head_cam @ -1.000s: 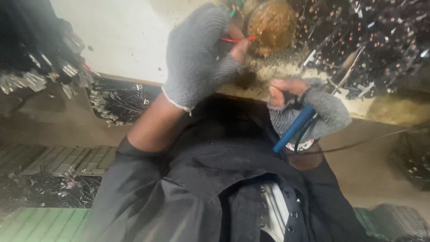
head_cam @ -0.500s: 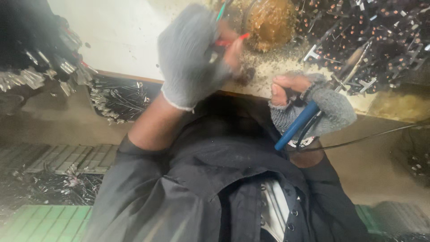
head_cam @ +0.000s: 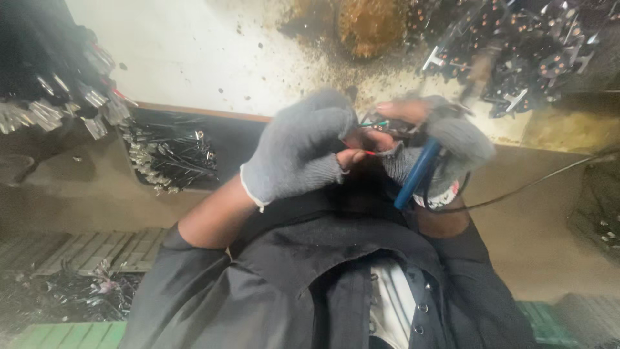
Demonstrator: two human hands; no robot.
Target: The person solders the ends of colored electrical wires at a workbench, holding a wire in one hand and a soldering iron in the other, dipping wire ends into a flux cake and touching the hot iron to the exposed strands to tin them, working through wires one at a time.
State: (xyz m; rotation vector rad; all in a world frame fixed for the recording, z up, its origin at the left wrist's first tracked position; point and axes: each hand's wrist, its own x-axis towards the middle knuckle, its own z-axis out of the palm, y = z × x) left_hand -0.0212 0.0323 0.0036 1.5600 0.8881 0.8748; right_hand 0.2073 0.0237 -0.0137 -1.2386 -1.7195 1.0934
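Both hands sit just in front of the bench edge. Left hand, grey fingerless glove, pinches a thin red wire, with a green wire just above, both aimed toward the right so the ends meet the tool. Right hand is wrapped around a blue-handled tool, its cord trailing right. A pile of metal parts lies left of the hands, below that edge.

Dim overall, with light falling brightest on the table at 11 o'clock. Edges sink into shadow. The gloved hands are motion-blurred.
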